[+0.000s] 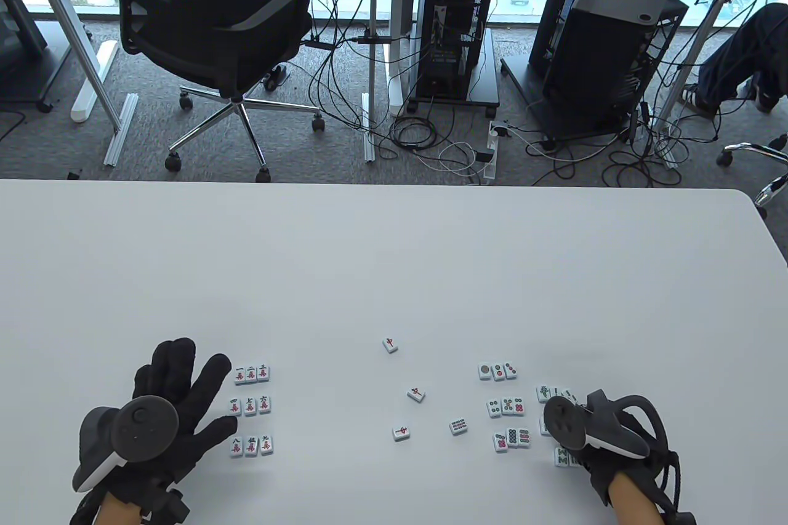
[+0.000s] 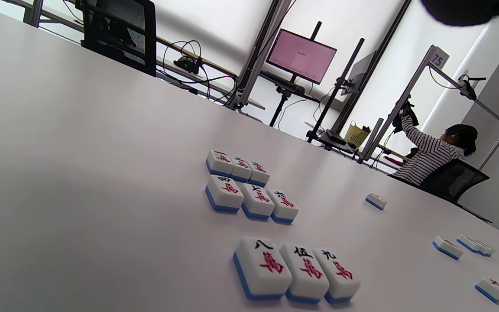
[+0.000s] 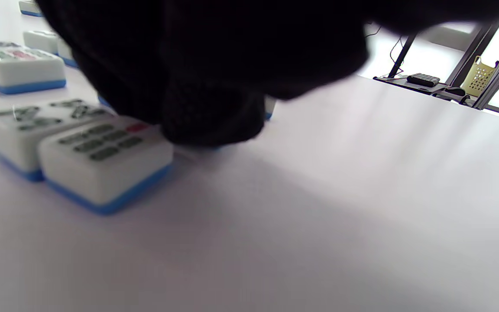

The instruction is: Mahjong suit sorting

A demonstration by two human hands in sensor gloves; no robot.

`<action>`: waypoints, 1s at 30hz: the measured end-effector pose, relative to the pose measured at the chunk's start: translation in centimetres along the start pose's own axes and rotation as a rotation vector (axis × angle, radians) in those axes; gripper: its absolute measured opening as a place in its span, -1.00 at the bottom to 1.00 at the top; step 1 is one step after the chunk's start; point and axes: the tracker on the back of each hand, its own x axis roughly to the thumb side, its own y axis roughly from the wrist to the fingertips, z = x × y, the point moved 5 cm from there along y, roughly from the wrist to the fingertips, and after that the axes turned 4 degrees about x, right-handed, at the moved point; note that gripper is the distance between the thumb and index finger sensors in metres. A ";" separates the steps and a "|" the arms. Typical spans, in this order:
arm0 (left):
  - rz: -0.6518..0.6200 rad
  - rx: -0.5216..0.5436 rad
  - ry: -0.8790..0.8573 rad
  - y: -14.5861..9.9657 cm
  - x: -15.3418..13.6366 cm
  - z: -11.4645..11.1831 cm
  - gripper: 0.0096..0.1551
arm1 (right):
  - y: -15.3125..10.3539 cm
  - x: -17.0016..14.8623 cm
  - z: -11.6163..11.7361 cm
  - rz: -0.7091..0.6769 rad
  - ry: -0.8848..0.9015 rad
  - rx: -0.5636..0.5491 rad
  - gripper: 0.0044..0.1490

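- Black-gloved left hand (image 1: 169, 408) lies at the near left of the white table (image 1: 369, 254), fingers spread wide and straight, holding nothing, fingertips just beside the character tiles.
- Right hand (image 1: 606, 426) sits at the near right over the bamboo tiles (image 1: 554, 392); the tracker hides its fingers, and the blurry right wrist view only shows the dark glove low by two bamboo tiles, so can't tell if it's gripping anything.
- Character tiles (image 1: 251, 408) are laid out face up in three neat rows of three, right of the left hand.
- Dot tiles (image 1: 506, 407) make a looser three-row block left of the right hand, with one stray tile (image 1: 458, 426) near them.
- Three red-marked tiles (image 1: 416, 393) are scattered apart in the middle.
- Far off, past the table edge, an office chair (image 1: 209, 39) stands on the carpet.
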 end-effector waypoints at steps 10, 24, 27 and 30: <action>-0.002 0.006 -0.008 0.0 0.0 0.1 -0.01 | 0.1 0.8 -0.2 0.027 -0.078 0.028 -0.23; -0.018 0.010 -0.002 -0.1 0.2 0.1 -0.01 | 2.9 12.6 -5.8 -0.101 0.014 -0.055 -0.32; -0.024 0.012 0.000 -0.1 0.2 0.1 -0.01 | 4.3 13.7 -5.5 -0.073 -0.036 0.005 -0.30; -0.034 0.016 -0.004 -0.2 0.4 0.1 -0.01 | 5.4 14.4 -4.9 -0.034 -0.074 0.073 -0.24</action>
